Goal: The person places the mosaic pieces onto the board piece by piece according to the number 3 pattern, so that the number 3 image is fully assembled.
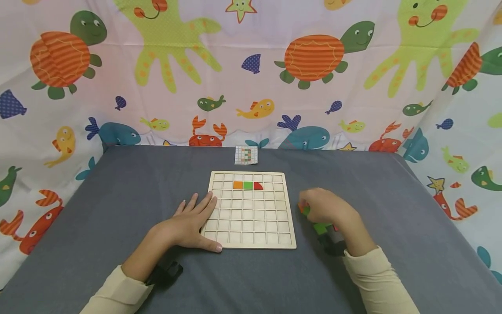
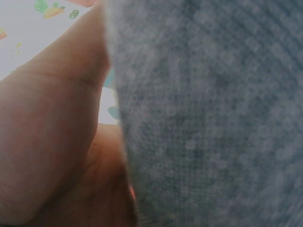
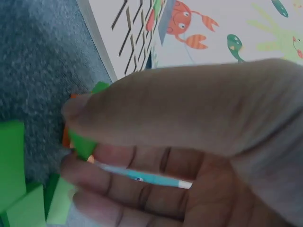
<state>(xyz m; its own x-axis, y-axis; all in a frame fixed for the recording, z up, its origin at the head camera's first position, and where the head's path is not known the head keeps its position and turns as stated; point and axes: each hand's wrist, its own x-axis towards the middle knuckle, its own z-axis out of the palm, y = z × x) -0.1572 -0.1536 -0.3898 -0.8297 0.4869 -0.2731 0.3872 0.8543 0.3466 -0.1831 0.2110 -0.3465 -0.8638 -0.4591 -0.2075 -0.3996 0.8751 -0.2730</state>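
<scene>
A wooden grid board point(image 1: 247, 215) lies on the grey cloth. In one upper row sit an orange square point(image 1: 238, 185), a green square point(image 1: 248, 186) and a red rounded piece point(image 1: 258, 186). My left hand point(image 1: 192, 222) rests on the board's left edge, fingers spread and thumb at the near corner. Right of the board, my right hand point(image 1: 327, 205) pinches a green piece point(image 3: 83, 144) between thumb and fingers; an orange piece point(image 3: 66, 135) shows right behind it. The thumb hides part of both. Loose green pieces point(image 3: 12, 161) lie below the fingers.
Behind the board lies a small card point(image 1: 246, 155) printed with a coloured grid. A cloth curtain point(image 1: 251, 87) with sea animals hangs at the back and sides. Under the right wrist, green pieces point(image 1: 320, 228) and a bit of red show partly hidden.
</scene>
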